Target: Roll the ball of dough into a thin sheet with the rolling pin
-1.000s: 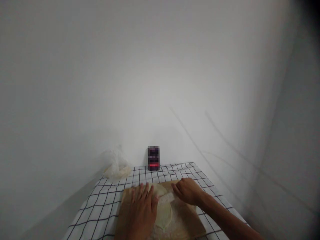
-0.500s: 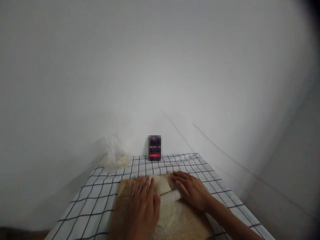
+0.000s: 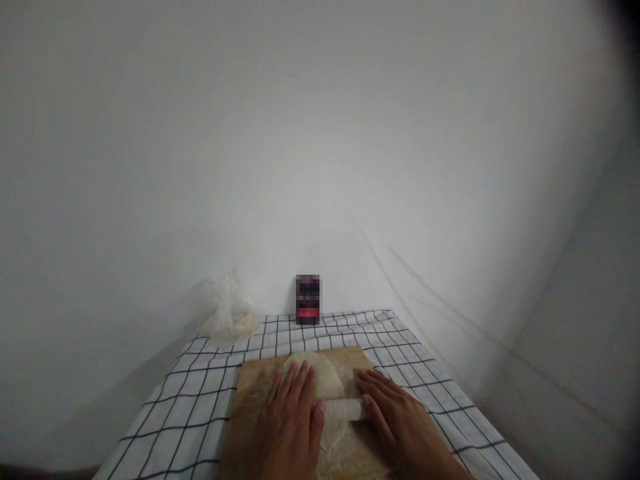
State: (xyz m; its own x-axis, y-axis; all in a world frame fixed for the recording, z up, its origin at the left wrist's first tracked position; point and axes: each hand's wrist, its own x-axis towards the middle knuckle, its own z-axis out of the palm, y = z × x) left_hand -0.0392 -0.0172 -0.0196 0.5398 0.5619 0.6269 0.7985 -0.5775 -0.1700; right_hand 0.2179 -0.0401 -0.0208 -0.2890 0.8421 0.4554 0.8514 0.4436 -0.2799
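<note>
A pale rolling pin (image 3: pixel 342 409) lies crosswise over a flat, floury sheet of dough (image 3: pixel 323 377) on a wooden board (image 3: pixel 245 400). My left hand (image 3: pixel 293 417) rests on the pin's left part, palm down, its fingers stretched forward over the dough; it hides that end of the pin. On the right end of the pin lies my right hand (image 3: pixel 393 413), also palm down with straight fingers. Neither hand is wrapped round the pin. Dough shows both beyond the pin and on the near side of it.
The board sits on a white cloth with dark grid lines (image 3: pixel 185 400). At the back left is a clear plastic bag (image 3: pixel 227 310) with something pale in it. A dark, blurred-out box-like item (image 3: pixel 308 300) stands against the white wall (image 3: pixel 320 167).
The rolling pin and both hands have come nearer to me over the dough, the right hand most plainly. More of the dough's far part now shows.
</note>
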